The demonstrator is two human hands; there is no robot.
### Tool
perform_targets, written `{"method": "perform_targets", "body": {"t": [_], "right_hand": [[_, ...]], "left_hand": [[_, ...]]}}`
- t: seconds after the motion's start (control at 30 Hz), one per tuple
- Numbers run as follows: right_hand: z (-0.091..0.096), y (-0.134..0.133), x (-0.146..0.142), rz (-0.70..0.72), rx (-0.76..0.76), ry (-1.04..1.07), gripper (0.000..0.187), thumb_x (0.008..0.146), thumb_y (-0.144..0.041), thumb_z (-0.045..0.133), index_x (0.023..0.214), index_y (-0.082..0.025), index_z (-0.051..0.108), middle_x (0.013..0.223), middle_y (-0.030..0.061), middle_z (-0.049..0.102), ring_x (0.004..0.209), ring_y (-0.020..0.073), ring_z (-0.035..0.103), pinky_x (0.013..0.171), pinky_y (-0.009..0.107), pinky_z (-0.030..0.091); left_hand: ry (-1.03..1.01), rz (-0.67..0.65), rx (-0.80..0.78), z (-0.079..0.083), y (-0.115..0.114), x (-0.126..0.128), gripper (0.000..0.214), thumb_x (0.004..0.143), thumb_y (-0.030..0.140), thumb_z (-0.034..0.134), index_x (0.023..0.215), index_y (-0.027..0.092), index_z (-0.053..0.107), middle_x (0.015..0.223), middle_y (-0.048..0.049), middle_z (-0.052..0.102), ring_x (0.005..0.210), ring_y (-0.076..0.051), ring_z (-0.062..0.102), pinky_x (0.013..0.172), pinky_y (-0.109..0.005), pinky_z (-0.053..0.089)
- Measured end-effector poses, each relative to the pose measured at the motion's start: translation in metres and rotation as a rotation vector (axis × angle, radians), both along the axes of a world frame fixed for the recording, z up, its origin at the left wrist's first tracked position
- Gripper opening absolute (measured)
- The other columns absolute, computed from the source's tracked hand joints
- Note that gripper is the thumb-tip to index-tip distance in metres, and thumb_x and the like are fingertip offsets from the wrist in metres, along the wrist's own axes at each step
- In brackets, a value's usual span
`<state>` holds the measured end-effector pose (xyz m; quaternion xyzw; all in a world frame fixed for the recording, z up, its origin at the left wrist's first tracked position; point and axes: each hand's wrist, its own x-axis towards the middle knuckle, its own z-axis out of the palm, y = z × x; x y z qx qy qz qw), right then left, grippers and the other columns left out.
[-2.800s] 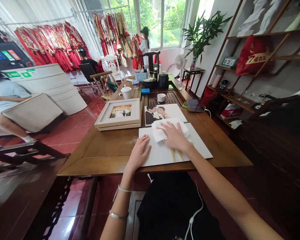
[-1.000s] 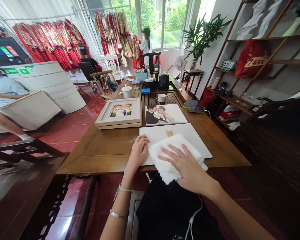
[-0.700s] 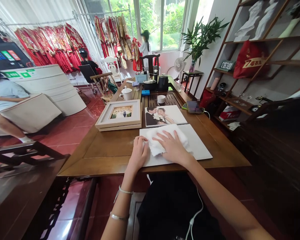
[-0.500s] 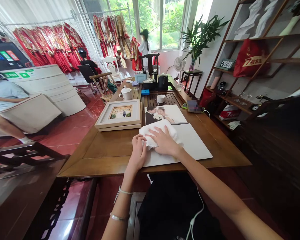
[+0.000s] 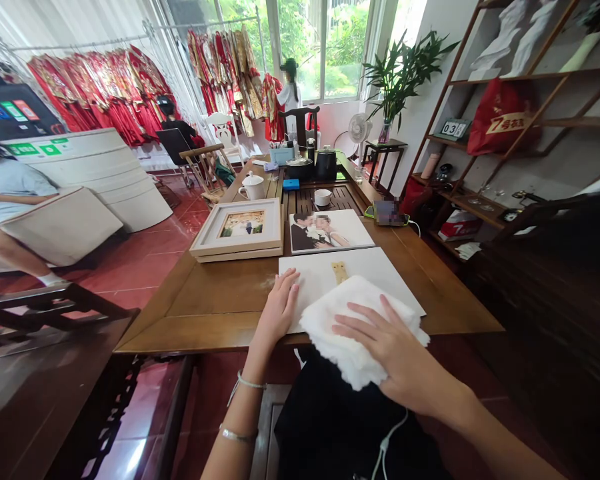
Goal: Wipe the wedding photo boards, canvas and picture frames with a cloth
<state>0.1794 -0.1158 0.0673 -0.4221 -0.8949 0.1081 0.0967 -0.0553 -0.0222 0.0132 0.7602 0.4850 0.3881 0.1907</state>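
A white panel (image 5: 313,280) lies flat near the table's front edge, with a small tan piece (image 5: 339,270) on its surface. My left hand (image 5: 281,303) rests at the panel's left edge, its fingers stretched out. Over the front right part of the panel, my right hand (image 5: 380,333) holds a fluffy white cloth (image 5: 330,313), fingers spread on top of it and thumb hidden. The cloth hangs past the panel's front edge. Just beyond the panel is a photo print of a couple (image 5: 340,230).
Stacked wooden picture frames (image 5: 205,240) stand on the table (image 5: 220,293) at left. Behind are a lidded white mug (image 5: 253,187), a small white cup (image 5: 323,197) and a dark kettle (image 5: 326,164). A phone on a cable (image 5: 387,212) lies at right. A person (image 5: 15,180) sits at far left.
My right hand has drawn the cloth toward me and to the right, past the panel's front edge, uncovering the tan piece. My left hand stays near the panel's left edge, fingers now straighter.
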Motion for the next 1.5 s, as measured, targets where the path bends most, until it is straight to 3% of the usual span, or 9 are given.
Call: {"method": "perform_targets", "body": {"t": [0.17,0.3,0.57,0.7,1.0,1.13,1.27,1.5], "right_hand": [[-0.019,0.019,0.042,-0.295,0.151,-0.039,0.084,0.057,-0.007,0.043,0.138,-0.026,0.042,0.144,0.0041,0.046,0.136,0.0281,0.031,0.111,0.062,0.015],[-0.031,0.053,0.056,-0.341,0.177,-0.091,0.083,0.059,-0.007,0.044,0.14,-0.026,0.039,0.148,0.0049,0.04,0.137,0.0303,0.026,0.108,0.066,0.017],[-0.027,0.127,0.046,-0.426,0.14,-0.143,0.068,0.072,-0.012,0.045,0.139,-0.019,0.041,0.147,0.0086,0.041,0.136,0.0319,0.027,0.108,0.066,0.014],[-0.031,0.121,0.043,-0.418,0.17,-0.147,0.068,0.071,-0.012,0.046,0.138,-0.019,0.042,0.146,0.0089,0.043,0.136,0.0323,0.027,0.108,0.066,0.013],[-0.034,0.027,0.06,-0.276,0.213,-0.104,0.082,0.059,-0.003,0.043,0.138,-0.026,0.04,0.147,0.0037,0.042,0.138,0.0285,0.027,0.109,0.063,0.017],[-0.031,0.01,0.067,-0.253,0.181,-0.062,0.083,0.058,-0.003,0.041,0.137,-0.029,0.041,0.145,0.0016,0.044,0.138,0.0265,0.027,0.11,0.062,0.017],[-0.029,0.033,0.071,-0.279,0.152,-0.062,0.079,0.06,-0.007,0.043,0.137,-0.026,0.043,0.144,0.0033,0.046,0.136,0.0278,0.031,0.11,0.061,0.02],[-0.027,0.115,0.077,-0.355,0.11,-0.119,0.069,0.067,-0.012,0.046,0.136,-0.016,0.046,0.141,0.0102,0.049,0.134,0.0309,0.036,0.11,0.059,0.024]], "left_hand": [[0.018,-0.064,-0.056,0.0,0.002,-0.004,0.034,0.091,0.035,0.047,0.121,0.021,0.056,0.135,-0.011,0.053,0.128,-0.024,0.047,0.11,-0.046,0.035],[0.069,-0.11,-0.064,0.0,0.003,-0.006,0.034,0.088,0.029,0.052,0.121,0.022,0.056,0.137,-0.0101,0.052,0.132,-0.024,0.043,0.113,-0.047,0.032],[0.116,-0.116,-0.05,0.001,0.002,-0.005,0.033,0.087,0.025,0.051,0.119,0.021,0.057,0.133,-0.01,0.054,0.132,-0.025,0.043,0.113,-0.048,0.032],[0.122,-0.103,-0.047,0.002,0.001,-0.003,0.034,0.087,0.024,0.051,0.121,0.021,0.056,0.133,-0.0097,0.054,0.132,-0.025,0.043,0.113,-0.047,0.032],[0.138,-0.067,-0.041,-0.001,0.002,0.0,0.036,0.09,0.028,0.049,0.123,0.019,0.053,0.135,-0.0105,0.053,0.132,-0.024,0.042,0.113,-0.046,0.032],[0.158,-0.079,-0.033,0.0,0.002,-0.001,0.037,0.089,0.028,0.051,0.125,0.02,0.053,0.135,-0.0102,0.053,0.132,-0.024,0.043,0.113,-0.046,0.032],[0.164,-0.09,-0.027,0.0,0.002,-0.002,0.037,0.089,0.027,0.051,0.125,0.019,0.053,0.135,-0.0104,0.054,0.132,-0.024,0.043,0.113,-0.046,0.033],[0.17,-0.095,-0.03,0.001,0.002,-0.002,0.037,0.089,0.027,0.051,0.125,0.019,0.053,0.134,-0.0108,0.054,0.132,-0.024,0.043,0.112,-0.046,0.033]]}}
